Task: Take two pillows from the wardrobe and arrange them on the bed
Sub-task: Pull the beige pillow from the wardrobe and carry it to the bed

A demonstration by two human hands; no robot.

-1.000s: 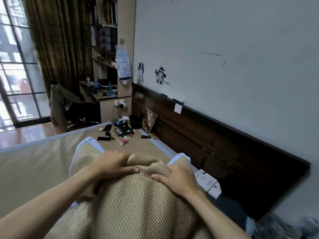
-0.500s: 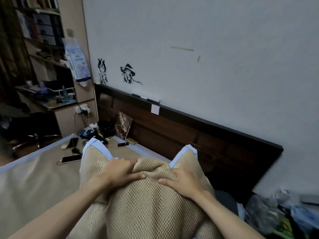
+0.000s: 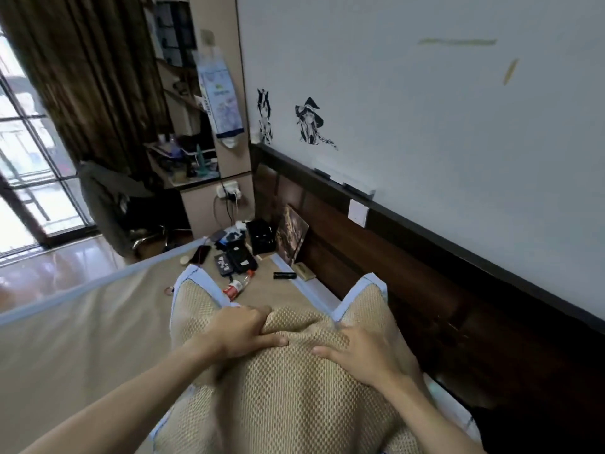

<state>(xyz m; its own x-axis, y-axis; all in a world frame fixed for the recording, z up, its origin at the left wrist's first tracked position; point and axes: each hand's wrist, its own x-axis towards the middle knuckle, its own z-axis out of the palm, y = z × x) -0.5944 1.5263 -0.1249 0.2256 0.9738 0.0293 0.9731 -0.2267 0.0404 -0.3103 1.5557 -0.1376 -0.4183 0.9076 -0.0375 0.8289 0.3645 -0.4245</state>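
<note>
Underhand, tan waffle-weave pillow (image 3: 281, 398), pale-blue piping, far corners upturned.

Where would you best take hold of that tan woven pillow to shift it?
Take the pillow at its two far corners, one per hand, coming from above on the near side. Both blue-edged corners stick up free, and the left hand and right hand already sit just short of them.

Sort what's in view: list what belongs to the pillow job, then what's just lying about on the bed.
Job:
- pillow
- left hand, gripping it
- right hand, pressing it
- bed

Lying about:
- small bottle
- phone
- black pouches
- black box
- picture leaning on the headboard
</note>
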